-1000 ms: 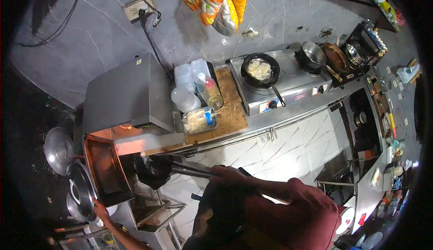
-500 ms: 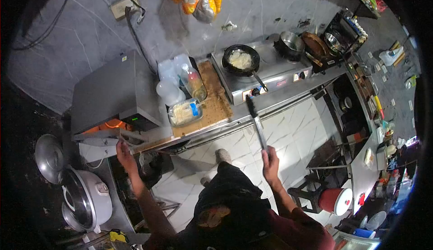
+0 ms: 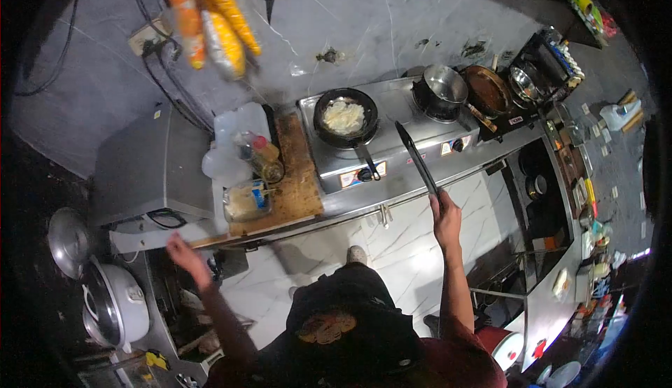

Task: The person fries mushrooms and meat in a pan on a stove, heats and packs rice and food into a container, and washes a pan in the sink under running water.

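Note:
My right hand [image 3: 446,218] is wrapped round the lower end of a pair of dark-tipped metal tongs [image 3: 418,160], which points up toward the stove [image 3: 399,136]. A black frying pan [image 3: 367,151] on the left burner holds a pale, whitish food [image 3: 344,116]. My left hand [image 3: 183,253] is near the counter edge, below the grey oven [image 3: 136,171]; its fingers look curled but are blurred, and nothing can be made out in them. The oven front appears closed.
A bottle [image 3: 266,151], clear containers [image 3: 231,125] and a packed tray [image 3: 245,201] stand on the wooden board [image 3: 299,171]. Right of the frying pan are a steel pot [image 3: 444,85] and a brown pan [image 3: 486,90]. At the lower left is a white cooker [image 3: 133,304].
The oven door, open a second ago, has swung up and shut. My left hand has come away from it. The tongs have swung from beside the oven over to the stove front.

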Demonstrator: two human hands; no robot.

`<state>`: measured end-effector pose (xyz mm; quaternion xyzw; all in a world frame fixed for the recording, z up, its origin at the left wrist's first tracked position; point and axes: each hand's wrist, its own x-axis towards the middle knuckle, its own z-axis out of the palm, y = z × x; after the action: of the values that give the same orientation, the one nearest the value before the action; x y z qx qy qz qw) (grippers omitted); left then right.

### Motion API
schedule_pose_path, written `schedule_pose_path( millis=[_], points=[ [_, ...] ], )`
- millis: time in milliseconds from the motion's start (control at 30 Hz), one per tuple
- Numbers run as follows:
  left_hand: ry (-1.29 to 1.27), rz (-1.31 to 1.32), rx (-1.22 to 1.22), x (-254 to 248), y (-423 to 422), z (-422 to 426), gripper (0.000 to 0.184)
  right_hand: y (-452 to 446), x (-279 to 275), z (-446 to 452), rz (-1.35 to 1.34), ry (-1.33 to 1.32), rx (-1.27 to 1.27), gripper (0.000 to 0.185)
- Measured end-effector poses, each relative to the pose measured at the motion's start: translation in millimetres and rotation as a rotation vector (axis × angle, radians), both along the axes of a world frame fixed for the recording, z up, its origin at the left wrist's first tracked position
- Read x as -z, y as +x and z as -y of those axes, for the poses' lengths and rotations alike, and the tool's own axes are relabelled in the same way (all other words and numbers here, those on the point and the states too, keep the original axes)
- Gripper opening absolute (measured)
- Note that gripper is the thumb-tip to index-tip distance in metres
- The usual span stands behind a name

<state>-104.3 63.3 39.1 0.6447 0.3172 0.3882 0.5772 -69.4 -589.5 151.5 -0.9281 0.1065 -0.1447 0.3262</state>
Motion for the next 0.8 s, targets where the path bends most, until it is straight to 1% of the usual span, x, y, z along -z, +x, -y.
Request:
schedule_pose_path(
  millis=[33, 67, 100, 133, 167, 200, 233, 300, 333, 367, 400, 433, 467, 533, 567, 600, 633, 667, 700, 733, 800],
  points=[
    [-0.131, -0.050, 0.105, 16, 1, 48, 0.025, 17, -5, 8, 0.043, -0.023, -0.019, 0.033],
    [0.211, -0.321, 0.366, 43, 10, 89, 0.026, 30, -6, 15, 0.090, -0.045, -0.034, 0.033],
    [0.058, -0.295, 0.560, 36, 26, 170, 0.029, 41, 1, 25, 0.136, -0.046, -0.043, 0.034],
    [-0.160, -0.329, 0.772, 19, 47, 250, 0.032, 50, 1, 30, 0.121, -0.046, -0.053, 0.034],
    [-0.350, -0.407, 0.945, 6, 66, 313, 0.035, 57, 1, 33, 0.113, 0.006, -0.043, 0.035],
    [-0.501, -0.505, 1.058, -9, 86, 364, 0.038, 59, 0, 34, 0.104, 0.060, -0.032, 0.036],
    [-0.632, -0.473, 1.108, 19, 106, 397, 0.045, 60, -2, 35, 0.071, 0.118, -0.028, 0.040],
    [-0.855, -0.504, 0.956, 8, 146, 445, 0.049, 57, 8, 42, 0.049, 0.132, -0.014, 0.040],
    [-0.851, -0.508, 0.956, 7, 159, 460, 0.049, 53, 12, 44, 0.036, 0.140, 0.004, 0.041],
    [-0.939, -0.406, 1.011, 5, 170, 471, 0.050, 46, 15, 44, 0.078, 0.200, 0.005, 0.042],
    [-1.027, -0.302, 1.063, 8, 176, 478, 0.052, 38, 12, 44, 0.078, 0.205, 0.006, 0.042],
    [-1.033, -0.267, 1.115, 23, 183, 479, 0.044, 29, 3, 43, -0.065, 0.252, 0.070, 0.042],
    [-1.026, -0.267, 1.114, 37, 184, 475, 0.044, 20, 0, 43, -0.207, 0.299, 0.132, 0.043],
    [-1.076, -0.370, 1.037, 60, 178, 459, 0.040, -8, 25, 53, -0.148, 0.272, 0.132, 0.044],
    [-1.432, -0.166, 1.127, 92, 177, 446, 0.031, -13, 32, 59, -0.091, 0.242, 0.134, 0.045],
    [-1.426, -0.161, 1.147, 75, 185, 443, 0.031, -15, 28, 60, -0.074, 0.241, 0.143, 0.045],
    [-1.363, -0.286, 1.138, 49, 183, 440, 0.030, -24, 21, 59, -0.104, 0.328, 0.198, 0.045],
    [-1.306, -0.412, 1.116, 36, 178, 439, 0.029, -35, 16, 57, -0.147, 0.410, 0.252, 0.045],
    [-1.270, -0.387, 1.119, 38, 186, 442, 0.030, -36, 12, 55, -0.099, 0.319, 0.260, 0.044],
    [-1.277, -0.399, 1.127, 40, 179, 441, 0.030, -40, 5, 53, -0.104, 0.315, 0.274, 0.044],
    [-1.089, -0.347, 0.970, 34, 178, 441, 0.032, -37, -20, 53, -0.246, 0.386, 0.300, 0.045]
  ],
)
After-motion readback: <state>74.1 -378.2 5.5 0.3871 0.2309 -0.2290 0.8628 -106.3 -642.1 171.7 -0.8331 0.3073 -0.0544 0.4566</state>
